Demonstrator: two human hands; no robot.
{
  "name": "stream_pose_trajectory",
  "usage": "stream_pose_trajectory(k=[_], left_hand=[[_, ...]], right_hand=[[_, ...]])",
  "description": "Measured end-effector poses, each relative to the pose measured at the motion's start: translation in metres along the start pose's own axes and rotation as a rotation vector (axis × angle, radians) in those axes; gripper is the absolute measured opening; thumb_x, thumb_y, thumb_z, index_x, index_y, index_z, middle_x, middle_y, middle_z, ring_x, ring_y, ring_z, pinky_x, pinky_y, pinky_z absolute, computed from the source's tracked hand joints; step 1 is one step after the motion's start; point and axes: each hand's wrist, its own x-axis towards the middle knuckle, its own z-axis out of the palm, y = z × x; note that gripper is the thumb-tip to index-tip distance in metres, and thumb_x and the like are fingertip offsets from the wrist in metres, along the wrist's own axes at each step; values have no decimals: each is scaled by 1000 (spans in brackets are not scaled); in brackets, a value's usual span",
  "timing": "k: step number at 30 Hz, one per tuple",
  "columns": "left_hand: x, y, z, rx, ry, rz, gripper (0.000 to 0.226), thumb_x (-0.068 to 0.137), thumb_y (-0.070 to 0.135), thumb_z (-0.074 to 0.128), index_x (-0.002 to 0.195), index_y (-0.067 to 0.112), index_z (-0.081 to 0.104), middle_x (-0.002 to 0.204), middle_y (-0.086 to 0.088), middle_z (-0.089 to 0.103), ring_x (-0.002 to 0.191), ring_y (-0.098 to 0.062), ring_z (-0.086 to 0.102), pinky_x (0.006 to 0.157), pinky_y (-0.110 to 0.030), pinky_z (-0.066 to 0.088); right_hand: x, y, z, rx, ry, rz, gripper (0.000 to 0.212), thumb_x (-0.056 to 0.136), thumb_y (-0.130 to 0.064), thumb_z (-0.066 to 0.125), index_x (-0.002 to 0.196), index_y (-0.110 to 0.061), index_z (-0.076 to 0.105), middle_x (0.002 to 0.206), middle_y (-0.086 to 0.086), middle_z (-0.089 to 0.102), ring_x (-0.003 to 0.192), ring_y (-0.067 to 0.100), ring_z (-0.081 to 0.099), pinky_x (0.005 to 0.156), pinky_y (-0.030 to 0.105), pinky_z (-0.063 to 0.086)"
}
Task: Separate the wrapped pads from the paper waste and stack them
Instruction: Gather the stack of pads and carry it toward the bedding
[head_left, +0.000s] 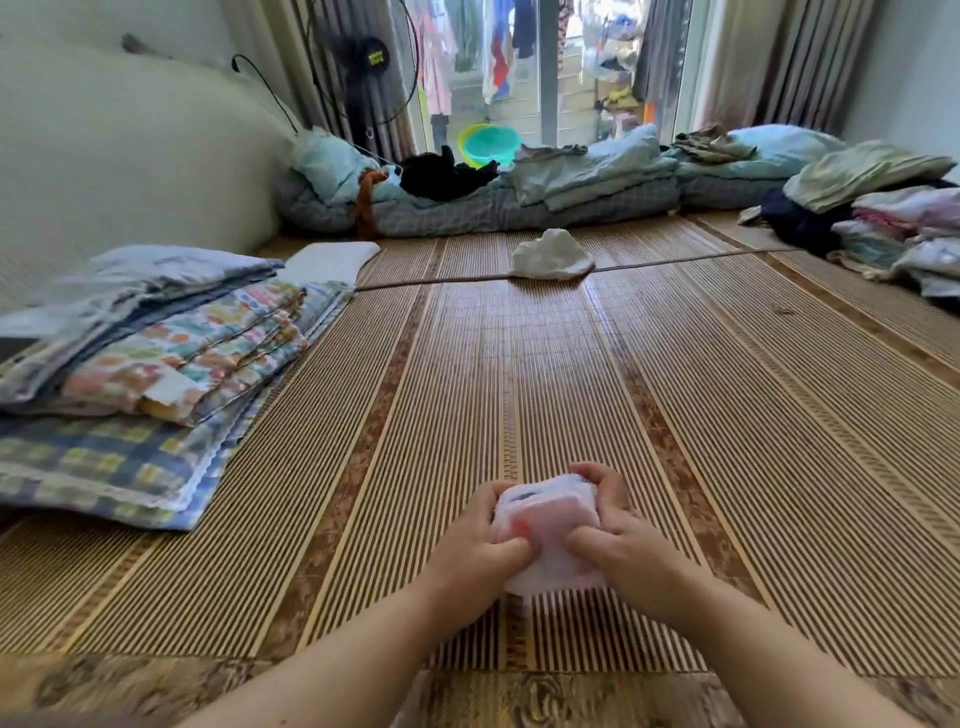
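**Q:** Which step is shown?

**A:** Judged a gathering or squaring step. The left hand (480, 540) and the right hand (615, 530) both close on a small bundle of wrapped pads (545, 525), white with pink tints, held low on the bamboo mat (727, 415) at 6 o'clock of the view. Fingers curl over the far edge; thumbs press the near face. Whether paper waste is mixed into the bundle cannot be told.

**Q:** What does the next move call for?

**A:** Probably loosening one hand to lift single pads free while the other steadies the rest, then setting them down squarely. The wrappers look thin and slippery, so a light, even pinch would suit.

**Q:** Where is there room?

**A:** The mat lies bare from the hands out toward 12 o'clock, up to a crumpled white item (553, 255), possibly paper. At 9 to 10 o'clock lies a folded pile of patterned bedding (156, 364); at 2 o'clock, heaped clothes (893, 234). Both stand well apart from the bundle. The mat's near edge runs just beneath the forearms.
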Motion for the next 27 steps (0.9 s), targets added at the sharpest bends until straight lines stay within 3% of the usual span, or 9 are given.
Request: stream_pose_trajectory(k=[2, 4, 7, 9, 11, 15, 18, 24, 27], left_hand=[[-7, 14, -8, -85, 105, 15, 51, 75, 31, 70, 120, 32, 47, 109, -10, 62, 85, -21, 71, 71, -37, 60], [-15, 30, -18, -67, 217, 71, 62, 73, 34, 71, 127, 43, 41, 111, -10, 62, 86, -22, 71, 75, -41, 60], [-32, 66, -41, -5, 285, 144, 62, 80, 28, 70, 127, 55, 38, 120, -9, 60, 98, -24, 68, 85, -44, 56], [-46, 88, -58, 102, 317, 145, 58, 85, 25, 66, 133, 44, 41, 125, -6, 58, 104, -26, 64, 89, -43, 53], [-65, 108, -79, 160, 337, 131, 50, 88, 24, 63, 134, 35, 47, 124, -3, 57, 106, -25, 62, 90, -41, 53], [-103, 139, -110, 87, 289, 98, 33, 90, 23, 60, 122, 28, 63, 116, -6, 63, 93, -28, 66, 81, -42, 56], [-119, 142, -120, 117, 279, 147, 41, 83, 28, 67, 124, 30, 61, 108, 3, 63, 82, -13, 64, 67, -22, 52], [-79, 102, -125, 91, 260, 82, 58, 71, 19, 75, 127, 23, 58, 103, 15, 55, 92, -7, 60, 83, -28, 55], [-29, 69, -128, 126, 254, 73, 58, 73, 18, 75, 127, 26, 56, 98, 23, 51, 90, 1, 57, 82, -24, 54]], right_hand=[[-2, -16, 8, 89, 95, -66, 56, 93, -15, 55, 127, -42, 20, 108, 12, 61, 86, 24, 70, 64, 24, 55], [-6, -33, 16, 35, 214, -154, 58, 88, -36, 55, 128, -51, 16, 86, 2, 75, 75, 15, 72, 60, 23, 57], [-11, -64, 35, 42, 320, -231, 39, 84, -44, 52, 110, -67, 33, 86, 8, 74, 72, 27, 73, 65, 46, 60], [-14, -86, 54, 20, 338, -266, 29, 93, -35, 49, 103, -61, 48, 97, 7, 69, 77, 31, 71, 68, 53, 58], [-19, -114, 75, 14, 360, -274, 20, 95, -28, 48, 96, -45, 60, 93, 5, 67, 71, 22, 71, 64, 48, 60], [-33, -160, 101, -20, 261, -245, 19, 97, -19, 47, 92, -30, 62, 89, 8, 65, 66, 21, 66, 51, 35, 56], [-39, -177, 105, -11, 186, -240, 19, 93, -14, 49, 96, -28, 61, 93, 8, 63, 64, 18, 66, 48, 25, 52], [6, -150, 97, -155, 82, -185, 36, 78, -2, 60, 100, -32, 57, 103, 9, 58, 75, 24, 67, 60, 27, 57], [58, -122, 86, -219, 96, -172, 39, 76, -6, 63, 101, -36, 55, 105, 6, 55, 83, 27, 65, 71, 40, 60]])
